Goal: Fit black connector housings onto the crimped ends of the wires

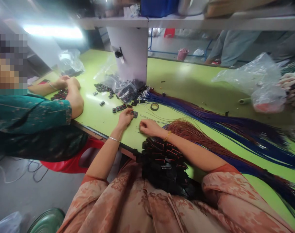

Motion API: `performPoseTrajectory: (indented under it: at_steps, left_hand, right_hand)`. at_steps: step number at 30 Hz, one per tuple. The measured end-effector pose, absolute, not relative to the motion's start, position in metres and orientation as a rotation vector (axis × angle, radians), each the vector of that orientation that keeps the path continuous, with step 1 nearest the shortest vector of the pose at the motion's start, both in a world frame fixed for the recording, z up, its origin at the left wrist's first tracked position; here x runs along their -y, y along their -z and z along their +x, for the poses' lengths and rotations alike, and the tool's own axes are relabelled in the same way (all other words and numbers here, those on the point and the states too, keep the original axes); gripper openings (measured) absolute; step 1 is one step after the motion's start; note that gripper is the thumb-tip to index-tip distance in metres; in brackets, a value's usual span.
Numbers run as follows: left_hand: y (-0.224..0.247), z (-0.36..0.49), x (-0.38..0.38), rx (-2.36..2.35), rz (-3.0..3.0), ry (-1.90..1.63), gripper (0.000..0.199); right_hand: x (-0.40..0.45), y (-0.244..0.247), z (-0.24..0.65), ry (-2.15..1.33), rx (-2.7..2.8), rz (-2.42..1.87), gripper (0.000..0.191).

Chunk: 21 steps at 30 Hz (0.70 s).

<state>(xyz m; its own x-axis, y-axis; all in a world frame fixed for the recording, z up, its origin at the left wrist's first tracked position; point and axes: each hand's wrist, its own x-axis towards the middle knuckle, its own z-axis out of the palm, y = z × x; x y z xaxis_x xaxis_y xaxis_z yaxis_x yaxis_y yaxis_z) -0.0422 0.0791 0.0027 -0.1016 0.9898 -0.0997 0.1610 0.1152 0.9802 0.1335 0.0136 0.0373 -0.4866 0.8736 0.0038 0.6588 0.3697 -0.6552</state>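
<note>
My left hand [125, 117] is closed, its fingertips pinching a small black plastic connector [135, 114] just above the table. A short row of similar connectors [118, 108] lies right behind that hand. My right hand [150, 127] is a little to the right, fingers curled together; thin pale wire ends poke out on its left side, and the rest of what it grips is hidden. Beside its wrist spreads a bundle of brown wires [186, 129]. A heap of black connectors with orange-red lines [162, 155] sits at the table edge, against my body.
A roll of dark tape [154, 106] lies behind my hands. Long blue and purple wires [198, 116] stretch rightward. A plastic bag of black parts [129, 90] rests by a white upright panel [133, 55]. On the left, a co-worker's hands [68, 82] work over small parts.
</note>
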Motion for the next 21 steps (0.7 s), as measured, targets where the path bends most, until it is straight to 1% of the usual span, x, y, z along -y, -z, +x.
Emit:
performPoseTrajectory:
  at_steps: [3,9,11,16,21]
  left_hand:
    - [-0.003,-0.053,-0.067,-1.376,1.050,-1.109,0.036]
    - [-0.009,-0.059,-0.046,-1.446,1.164,-1.282,0.034]
    - [-0.012,-0.060,-0.040,-1.332,1.033,-1.259,0.034]
    - [-0.010,-0.062,-0.023,-1.039,0.678,-1.073,0.035]
    - [-0.004,-0.059,-0.004,-0.937,0.629,-1.037,0.031]
  right_hand:
    - [-0.014,-0.036,0.134,-0.894,2.243,-1.311,0.010]
    - [-0.014,-0.034,0.134,-0.901,2.273,-1.241,0.010]
    - [-0.014,-0.034,0.135,-0.908,2.270,-1.241,0.010]
    - [-0.015,-0.032,0.136,-0.983,2.198,-1.253,0.010]
    - [-0.013,-0.031,0.137,-1.042,2.162,-1.193,0.011]
